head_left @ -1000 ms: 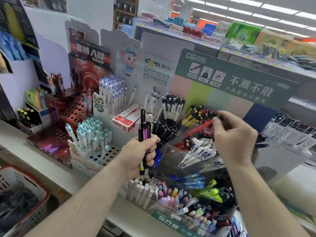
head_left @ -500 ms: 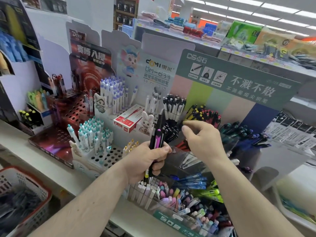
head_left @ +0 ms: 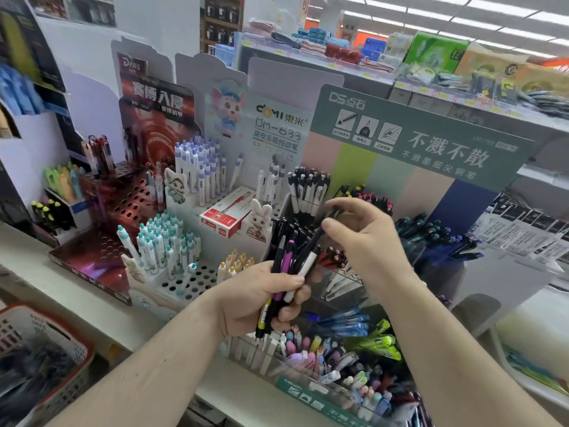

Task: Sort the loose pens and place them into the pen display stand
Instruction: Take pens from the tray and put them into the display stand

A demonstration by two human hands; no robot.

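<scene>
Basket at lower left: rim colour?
Red rim on the basket, with white mesh sides; head view, the only one.

Glossy plastic pens (head_left: 288, 272); matt cardboard display stand (head_left: 415, 143).

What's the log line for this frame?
left hand: grips pen bundle | right hand: pinches black pen | stand: behind

Left hand (head_left: 261, 298) raised, fingers curled in a closed grasp. Right hand (head_left: 366, 241) above it, thumb and forefinger pinched together.
</scene>
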